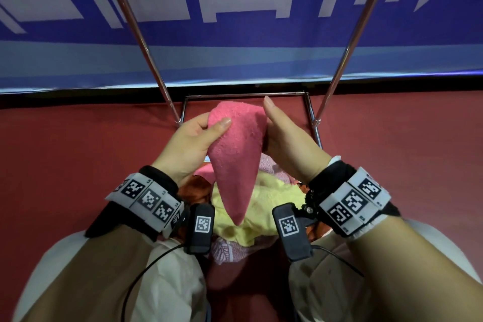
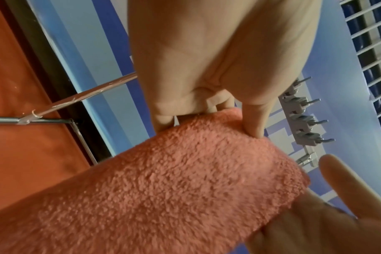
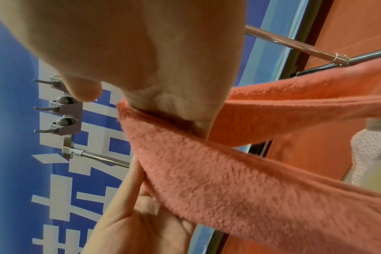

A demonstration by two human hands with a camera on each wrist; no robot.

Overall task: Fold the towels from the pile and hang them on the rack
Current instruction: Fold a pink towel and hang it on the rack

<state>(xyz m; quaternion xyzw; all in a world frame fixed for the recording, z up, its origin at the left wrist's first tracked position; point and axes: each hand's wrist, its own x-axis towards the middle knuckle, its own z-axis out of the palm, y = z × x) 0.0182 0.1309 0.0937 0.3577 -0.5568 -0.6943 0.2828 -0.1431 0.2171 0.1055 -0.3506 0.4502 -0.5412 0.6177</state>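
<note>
Blue-and-white banner and red surface beyond the hands, steel rack rising just past the fingertips. Holds pink towel up between the hands, above the pile of towels under the wrists. Pinches its top with left hand, thumb in front; curls right hand fingers into the other side, thumb straight.

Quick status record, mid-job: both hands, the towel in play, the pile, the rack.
left hand: pinches the pink towel near its top, thumb in front
right hand: holds the towel's other side, thumb raised
pink towel: lifted, hanging to a point over the pile
pile: yellow towel on top, others under it
rack: behind the hands, no towel on the bars in view
</note>
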